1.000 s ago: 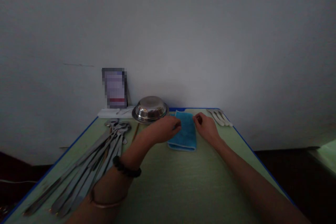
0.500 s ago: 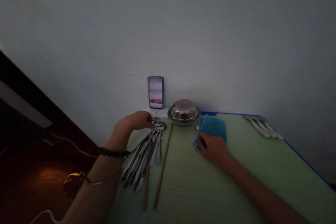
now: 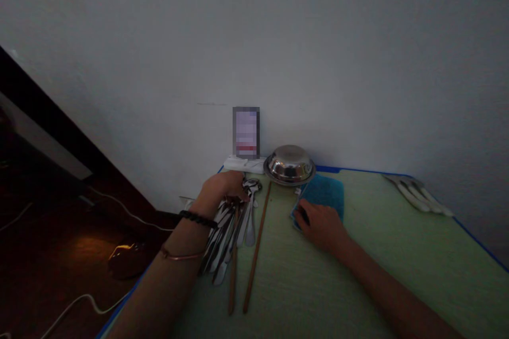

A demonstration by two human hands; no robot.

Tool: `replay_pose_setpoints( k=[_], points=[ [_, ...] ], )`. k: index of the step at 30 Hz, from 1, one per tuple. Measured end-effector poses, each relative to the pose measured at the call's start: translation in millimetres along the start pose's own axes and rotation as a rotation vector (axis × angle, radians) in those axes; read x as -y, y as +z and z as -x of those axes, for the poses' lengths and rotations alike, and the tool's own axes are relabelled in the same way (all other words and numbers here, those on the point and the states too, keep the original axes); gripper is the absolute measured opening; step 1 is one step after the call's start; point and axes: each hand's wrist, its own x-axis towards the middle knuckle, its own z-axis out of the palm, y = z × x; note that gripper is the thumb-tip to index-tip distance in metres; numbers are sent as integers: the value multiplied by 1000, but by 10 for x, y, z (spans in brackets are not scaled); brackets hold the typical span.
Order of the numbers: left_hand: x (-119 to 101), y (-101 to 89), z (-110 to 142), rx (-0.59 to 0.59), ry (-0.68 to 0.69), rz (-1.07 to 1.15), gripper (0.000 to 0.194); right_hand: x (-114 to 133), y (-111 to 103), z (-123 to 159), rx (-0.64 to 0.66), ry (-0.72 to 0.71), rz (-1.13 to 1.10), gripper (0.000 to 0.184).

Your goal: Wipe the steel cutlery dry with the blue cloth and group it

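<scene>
Carries on a green, blue-edged tabletop (image 3: pixel 382 254) a pile of metal cutlery (image 3: pixel 223 249), two thin wooden sticks (image 3: pixel 258 246), a domed metal bowl (image 3: pixel 290 163), a blue cloth (image 3: pixel 326 193), a white base (image 3: pixel 242 164) and white-handled utensils (image 3: pixel 417 197)

A bare left hand (image 3: pixel 230 186) is curving over the far end of a fanned pile of silvery metal cutlery (image 3: pixel 225 246). The bare right hand (image 3: pixel 322 222) is resting on a folded blue cloth (image 3: pixel 326 190). Between them, a shiny domed steel bowl (image 3: pixel 290 163) is sitting upside down on a pale-green table (image 3: pixel 318 296).

Upturned mtl bowl (image 3: pixel 289 163), phone (image 3: pixel 246 131) nr wall (image 3: pixel 358 63)
</scene>
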Motion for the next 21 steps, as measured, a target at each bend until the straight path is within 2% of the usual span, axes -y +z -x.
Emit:
replay_pose_setpoints(
  k=[8,14,21],
  points=[
    [-12,30,-6,103,47,67,18,-24,24,-12,-38,-19,-11,22],
    [-24,-45,75,68,79,74,19,-37,12,-4,-28,-16,-17,20],
    [-42,-73,130,57,52,66,22,-38,19,-16,-25,-8,-22,21]
  ],
)
